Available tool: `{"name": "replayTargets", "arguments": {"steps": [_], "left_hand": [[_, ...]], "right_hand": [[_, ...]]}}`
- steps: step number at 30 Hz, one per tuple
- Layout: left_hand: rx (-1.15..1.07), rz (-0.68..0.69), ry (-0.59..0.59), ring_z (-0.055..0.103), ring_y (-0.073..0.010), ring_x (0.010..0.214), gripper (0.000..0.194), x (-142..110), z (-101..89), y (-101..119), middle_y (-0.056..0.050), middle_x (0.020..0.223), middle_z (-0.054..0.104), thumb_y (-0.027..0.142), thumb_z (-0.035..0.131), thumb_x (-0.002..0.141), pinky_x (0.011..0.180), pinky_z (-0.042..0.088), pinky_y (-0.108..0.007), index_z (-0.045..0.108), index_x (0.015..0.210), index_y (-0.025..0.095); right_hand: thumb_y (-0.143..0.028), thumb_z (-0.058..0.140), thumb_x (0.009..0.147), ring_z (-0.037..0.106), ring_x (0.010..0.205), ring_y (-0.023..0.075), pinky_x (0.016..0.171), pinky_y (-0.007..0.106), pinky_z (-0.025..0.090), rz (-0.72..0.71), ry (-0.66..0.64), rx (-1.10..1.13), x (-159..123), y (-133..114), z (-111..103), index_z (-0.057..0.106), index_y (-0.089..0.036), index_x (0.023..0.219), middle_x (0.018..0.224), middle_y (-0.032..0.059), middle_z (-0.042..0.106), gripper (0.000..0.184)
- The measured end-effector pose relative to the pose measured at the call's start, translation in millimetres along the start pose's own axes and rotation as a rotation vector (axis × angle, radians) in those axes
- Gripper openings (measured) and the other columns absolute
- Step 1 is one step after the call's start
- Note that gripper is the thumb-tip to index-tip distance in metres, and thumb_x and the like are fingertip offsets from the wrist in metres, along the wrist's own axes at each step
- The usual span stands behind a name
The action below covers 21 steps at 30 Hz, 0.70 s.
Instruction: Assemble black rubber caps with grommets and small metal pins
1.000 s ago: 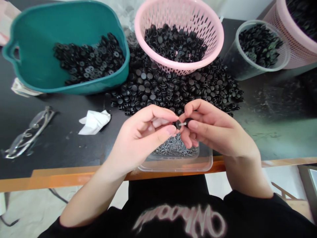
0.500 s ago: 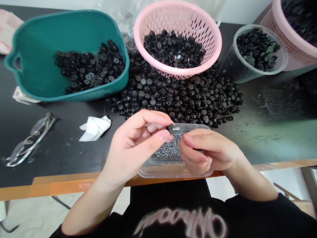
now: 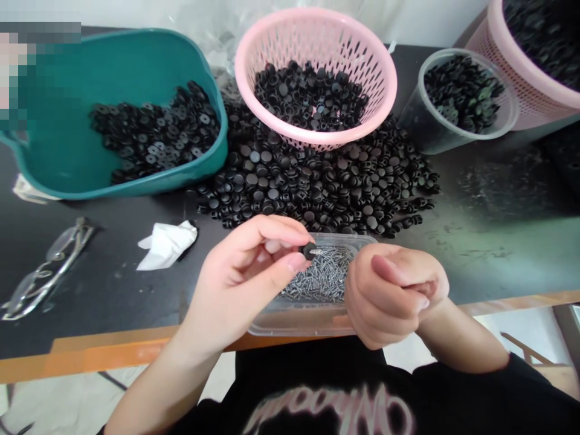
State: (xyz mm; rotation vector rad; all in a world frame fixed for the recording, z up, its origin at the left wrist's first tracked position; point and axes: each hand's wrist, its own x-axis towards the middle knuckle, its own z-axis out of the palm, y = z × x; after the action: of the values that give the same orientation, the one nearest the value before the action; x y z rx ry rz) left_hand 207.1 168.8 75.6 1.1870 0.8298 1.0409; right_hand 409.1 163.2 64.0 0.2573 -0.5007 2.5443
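Left hand (image 3: 242, 272) pinches a black cap (image 3: 308, 249) between thumb and fingertips; a screw (image 3: 316, 251) sticks out of it toward 3 o'clock. Right hand (image 3: 393, 293) sits apart at the other side, fingers curled into a fist, thumb bent over the top; can't tell if anything is inside. Hands not touching each other. Cap is held above the far-left part of a clear box (image 3: 290, 331).

Clock positions below taken from that box, 12 = away from the person. Box sits at the near edge of the tabletop (image 3: 498, 248), loose screws (image 3: 324, 278) spread in it. Right hand at 3 o'clock, hiding the box's right end from view.

12 o'clock: wide pile of black caps (image 3: 326, 193) on the tabletop. Pink basket (image 3: 312, 134) just beyond at 12, part-filled with small black pieces (image 3: 303, 93). Around 10: green tub (image 3: 167, 185), flat black rings (image 3: 156, 139) heaped toward its right side. About 1: clear cup (image 3: 419, 124), tilted, more black bits (image 3: 466, 90) inside. Between 1 and 2, farther off: second pink basket (image 3: 483, 60), cut by the frame, dark pieces (image 3: 544, 36) in it. Between 9 and 10: crumpled tissue (image 3: 165, 244). 9 o'clock, well apart: glasses (image 3: 49, 266), lying on the tabletop.
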Motion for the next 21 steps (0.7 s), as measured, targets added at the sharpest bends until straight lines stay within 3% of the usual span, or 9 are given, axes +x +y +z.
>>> {"name": "replayTargets", "arguments": {"steps": [2, 4, 6, 9, 13, 16, 21], "left_hand": [[0.002, -0.003, 0.001, 0.062, -0.0106, 0.078, 0.01, -0.4, 0.6, 0.3, -0.003, 0.104, 0.069, 0.016, 0.072, 0.093, 0.069, 0.058, -0.02, 0.074, 0.097, 0.025], [-0.015, -0.007, -0.01, 0.063, -0.0106, 0.083, 0.01, -0.6, 0.5, 0.1, -0.003, 0.105, 0.068, 0.015, 0.071, 0.093, 0.072, 0.057, -0.018, 0.074, 0.098, 0.024], [-0.05, -0.007, -0.018, 0.064, -0.01, 0.089, 0.012, -0.4, -0.2, -0.9, -0.003, 0.106, 0.068, 0.014, 0.071, 0.093, 0.076, 0.057, -0.016, 0.074, 0.099, 0.024], [-0.102, 0.032, -0.026, 0.065, -0.0084, 0.09, 0.016, 0.8, -1.9, -3.2, -0.003, 0.105, 0.067, 0.01, 0.069, 0.094, 0.079, 0.057, -0.015, 0.074, 0.103, 0.022], [-0.118, 0.111, -0.041, 0.066, -0.0075, 0.08, 0.02, 3.0, -2.3, -4.7, -0.002, 0.097, 0.065, 0.006, 0.065, 0.095, 0.078, 0.059, -0.018, 0.073, 0.105, 0.02], [-0.045, 0.146, -0.034, 0.064, -0.0087, 0.079, 0.019, 3.8, -0.1, -4.3, -0.002, 0.095, 0.065, 0.005, 0.066, 0.093, 0.073, 0.058, -0.018, 0.072, 0.103, 0.02], [0.141, 0.252, -0.049, 0.064, -0.0106, 0.091, 0.025, 2.2, 3.4, -3.7, -0.004, 0.1, 0.065, 0.0, 0.066, 0.09, 0.077, 0.058, -0.018, 0.071, 0.107, 0.018]], "right_hand": [[-0.037, 0.033, 0.111, 0.026, 0.043, 0.0075, 0.043, 0.024, 0.02, 0.002, 0.103, -0.113, 0.5, -1.8, 2.9, 0.041, -0.019, 0.06, 0.053, -0.0053, 0.03, 0.054], [-0.035, 0.041, 0.109, 0.028, 0.05, 0.0095, 0.048, 0.026, 0.023, 0.008, 0.318, -0.339, -0.2, -5.3, 7.2, 0.056, -0.017, 0.067, 0.058, -0.004, 0.032, 0.048], [-0.032, 0.048, 0.105, 0.034, 0.059, 0.0123, 0.054, 0.028, 0.029, -0.02, 0.515, -0.579, -2.5, -9.8, 13.1, 0.072, -0.016, 0.085, 0.065, -0.0012, 0.04, 0.036], [-0.029, 0.053, 0.103, 0.047, 0.075, 0.0158, 0.069, 0.029, 0.041, -0.046, 0.674, -0.821, -6.6, -14.9, 24.5, 0.077, -0.021, 0.114, 0.081, 0.0028, 0.056, 0.028], [-0.025, 0.059, 0.104, 0.057, 0.079, 0.0124, 0.073, 0.023, 0.05, -0.036, 0.794, -0.934, -5.8, -13.5, 34.8, 0.076, -0.027, 0.122, 0.088, 0.0012, 0.065, 0.025], [-0.016, 0.071, 0.096, 0.066, 0.082, 0.0071, 0.076, 0.015, 0.056, -0.159, 0.797, -0.863, -1.0, -8.3, 31.7, 0.077, -0.028, 0.116, 0.094, -0.0024, 0.072, 0.024], [-0.005, 0.08, 0.085, 0.073, 0.089, 0.0065, 0.085, 0.013, 0.061, -0.303, 0.798, -0.864, 2.3, -3.0, 23.8, 0.08, -0.027, 0.105, 0.098, -0.0035, 0.077, 0.03]]}}
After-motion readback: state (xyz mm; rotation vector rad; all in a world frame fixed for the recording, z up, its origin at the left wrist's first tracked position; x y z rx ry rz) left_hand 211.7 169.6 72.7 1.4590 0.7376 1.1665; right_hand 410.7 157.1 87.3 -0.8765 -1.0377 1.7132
